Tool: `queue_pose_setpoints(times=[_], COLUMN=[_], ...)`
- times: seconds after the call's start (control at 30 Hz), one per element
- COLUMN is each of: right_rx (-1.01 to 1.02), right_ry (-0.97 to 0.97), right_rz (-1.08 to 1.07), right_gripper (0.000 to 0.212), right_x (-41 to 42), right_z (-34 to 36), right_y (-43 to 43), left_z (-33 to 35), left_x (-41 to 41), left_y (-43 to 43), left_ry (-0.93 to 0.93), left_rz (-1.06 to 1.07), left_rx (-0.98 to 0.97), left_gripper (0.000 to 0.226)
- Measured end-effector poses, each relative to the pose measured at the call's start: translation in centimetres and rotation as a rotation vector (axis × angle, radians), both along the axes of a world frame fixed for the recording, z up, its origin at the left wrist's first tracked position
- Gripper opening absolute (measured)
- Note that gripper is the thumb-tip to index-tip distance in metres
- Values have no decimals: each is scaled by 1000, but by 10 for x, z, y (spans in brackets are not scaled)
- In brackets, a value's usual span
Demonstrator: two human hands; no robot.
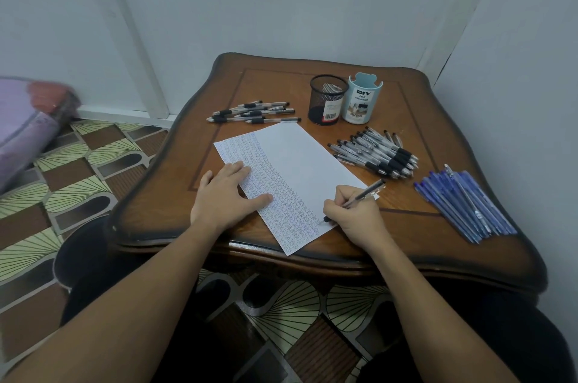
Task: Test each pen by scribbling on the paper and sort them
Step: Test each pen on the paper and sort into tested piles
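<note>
Your right hand [353, 213] pinches 1 pen [364, 195], tip seemingly on the paper [297, 157] at its near-right edge, barrel slanting up-right toward the black-grip pile [378, 151], while your left hand [225, 195] presses flat, fingers straight, on that sheet.

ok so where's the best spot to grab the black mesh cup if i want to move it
Probably around its round wall, coming from its left. The black mesh cup stands upright with the pale DIY organizer close beside it on its right, while its left side is open, the loose pens lying flat further left. Pinching the open rim from above should work too.
</note>
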State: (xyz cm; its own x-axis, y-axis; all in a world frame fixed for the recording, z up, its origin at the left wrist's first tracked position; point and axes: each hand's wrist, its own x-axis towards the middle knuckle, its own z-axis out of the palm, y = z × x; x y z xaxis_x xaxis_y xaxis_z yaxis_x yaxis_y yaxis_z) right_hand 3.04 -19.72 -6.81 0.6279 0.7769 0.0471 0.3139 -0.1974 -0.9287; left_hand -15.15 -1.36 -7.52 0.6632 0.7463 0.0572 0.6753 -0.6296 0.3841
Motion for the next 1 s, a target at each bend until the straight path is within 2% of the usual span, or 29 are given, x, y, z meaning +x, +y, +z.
queue_pose_setpoints(times=[0.73, 1.0], right_rx=[45, 40], right_ry=[-7, -26], right_rz=[1, 11], right_gripper=[50, 47], right_x=[3, 4], right_z=[-2, -2], right_y=[-2, -1], left_z=[0, 2], left_x=[-1, -1], left_y=[1, -1], left_ry=[3, 0], left_rz=[3, -2], left_rx=[-12, -8], left_gripper=[93, 87])
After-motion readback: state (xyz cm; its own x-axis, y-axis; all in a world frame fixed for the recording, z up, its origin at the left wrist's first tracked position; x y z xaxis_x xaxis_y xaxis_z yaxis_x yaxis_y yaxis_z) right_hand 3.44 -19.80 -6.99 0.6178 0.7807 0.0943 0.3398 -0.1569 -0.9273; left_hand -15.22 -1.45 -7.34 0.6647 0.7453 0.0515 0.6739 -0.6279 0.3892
